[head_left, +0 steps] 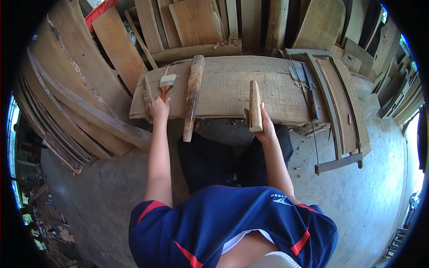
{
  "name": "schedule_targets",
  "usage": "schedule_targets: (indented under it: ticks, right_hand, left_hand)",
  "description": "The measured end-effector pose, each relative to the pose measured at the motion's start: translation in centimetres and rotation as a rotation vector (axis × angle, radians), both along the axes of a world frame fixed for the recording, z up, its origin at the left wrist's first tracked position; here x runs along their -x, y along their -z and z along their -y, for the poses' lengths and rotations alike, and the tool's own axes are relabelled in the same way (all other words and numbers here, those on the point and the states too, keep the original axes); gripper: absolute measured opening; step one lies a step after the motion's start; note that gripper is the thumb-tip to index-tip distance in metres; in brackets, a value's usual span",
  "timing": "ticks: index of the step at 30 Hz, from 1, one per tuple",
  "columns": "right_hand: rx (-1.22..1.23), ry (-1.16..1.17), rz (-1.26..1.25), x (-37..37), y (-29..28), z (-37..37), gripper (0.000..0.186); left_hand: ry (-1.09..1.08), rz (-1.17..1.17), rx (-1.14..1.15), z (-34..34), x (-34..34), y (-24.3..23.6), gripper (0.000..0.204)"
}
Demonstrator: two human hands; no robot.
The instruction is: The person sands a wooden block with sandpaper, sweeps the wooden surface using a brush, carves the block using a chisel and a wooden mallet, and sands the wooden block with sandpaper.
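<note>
At the left end of the wooden bench [223,76], my left hand [159,108] is closed on the handle of a paintbrush [167,81]. The brush's pale bristles point away from me over the bench. My right hand [267,127] grips a short squared wood block [255,106] at the bench's near edge, with the block's far end tilted away from me. Between my hands lies a long rough wooden mallet or club [194,96], its narrow end jutting past the near edge. A thin wood strip [148,96] rests just left of the brush.
A frame saw [328,102] leans across the bench's right end, beside a dark-handled tool [312,96]. Planks [196,22] stand along the back, and curved boards [76,89] are stacked at the left. Wood chips lie on the concrete floor [375,178].
</note>
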State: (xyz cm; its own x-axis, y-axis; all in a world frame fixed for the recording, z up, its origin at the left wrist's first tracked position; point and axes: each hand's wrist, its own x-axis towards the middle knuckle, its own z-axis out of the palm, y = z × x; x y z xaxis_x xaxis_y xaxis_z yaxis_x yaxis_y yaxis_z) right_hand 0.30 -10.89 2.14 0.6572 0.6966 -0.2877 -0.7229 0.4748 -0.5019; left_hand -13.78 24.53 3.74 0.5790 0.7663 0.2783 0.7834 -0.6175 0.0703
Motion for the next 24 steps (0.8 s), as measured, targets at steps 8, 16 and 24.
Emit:
schedule_targets:
  ticks: [8,16,24]
  right_hand:
    - [0.054,-0.066,0.094,-1.6,-0.7,-0.1,0.049]
    - [0.241,0.027,0.284,-3.7,-2.9,0.2,0.05]
    - [0.335,-0.036,0.394,-2.6,-4.2,0.5,0.048]
  left_hand:
    - [0.161,0.113,-0.078,0.6,-0.6,-3.2,0.029]
    - [0.962,0.187,0.864,13.0,-1.2,-16.7,0.025]
    - [0.803,0.477,0.177,15.5,-4.8,-17.6,0.017]
